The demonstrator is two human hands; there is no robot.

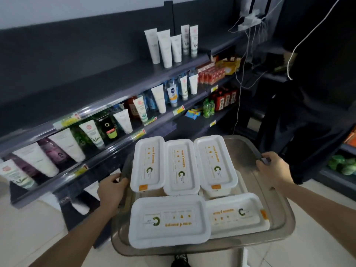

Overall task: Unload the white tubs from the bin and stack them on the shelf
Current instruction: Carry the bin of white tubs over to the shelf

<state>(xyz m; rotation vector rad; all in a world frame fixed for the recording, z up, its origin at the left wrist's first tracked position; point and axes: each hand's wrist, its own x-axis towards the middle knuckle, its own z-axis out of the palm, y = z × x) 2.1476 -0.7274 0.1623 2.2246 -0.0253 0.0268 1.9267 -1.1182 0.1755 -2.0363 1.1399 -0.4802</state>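
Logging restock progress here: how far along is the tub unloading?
Done: nothing yet; the five visible tubs all lie in the bin, none on the shelf. In hand: the left hand and right hand grip the bin's rim. Left: lifting out every tub, perhaps more beneath, and stacking them.

My bare forearms reach forward, spread wide apart. My left hand (110, 191) curls its fingers over the left rim of the bin (287, 212). My right hand (269, 166) grips the right rim, fingers wrapped over its edge.
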